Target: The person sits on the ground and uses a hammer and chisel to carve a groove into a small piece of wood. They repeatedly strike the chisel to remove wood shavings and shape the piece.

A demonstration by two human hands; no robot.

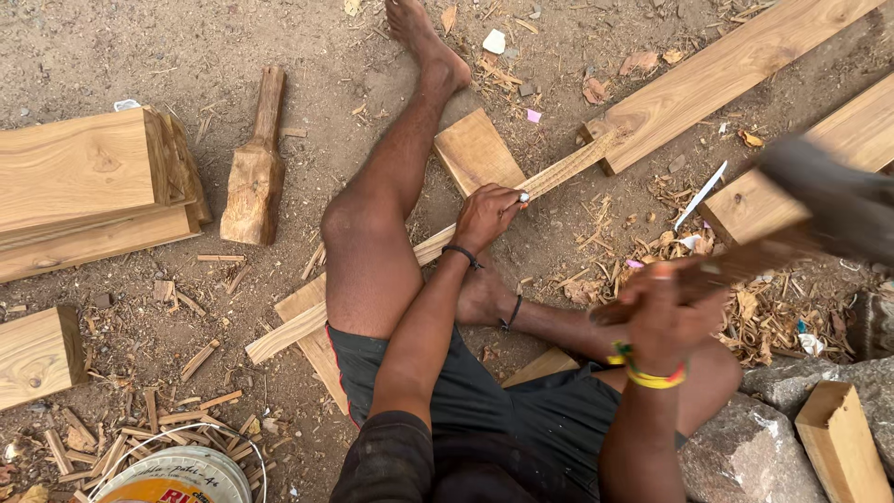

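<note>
2 hands (487, 216), (663, 315), right grip raised, hammer (819, 200)

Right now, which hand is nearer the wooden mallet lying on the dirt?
Left. The left hand holds a long wooden strip, right of the wooden mallet; the right hand, gripping a blurred tool, is farther right.

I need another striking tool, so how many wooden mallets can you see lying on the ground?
1. A wooden mallet lies on the dirt left of the person's leg. The right hand holds a blurred tool; others could be out of view.
</note>
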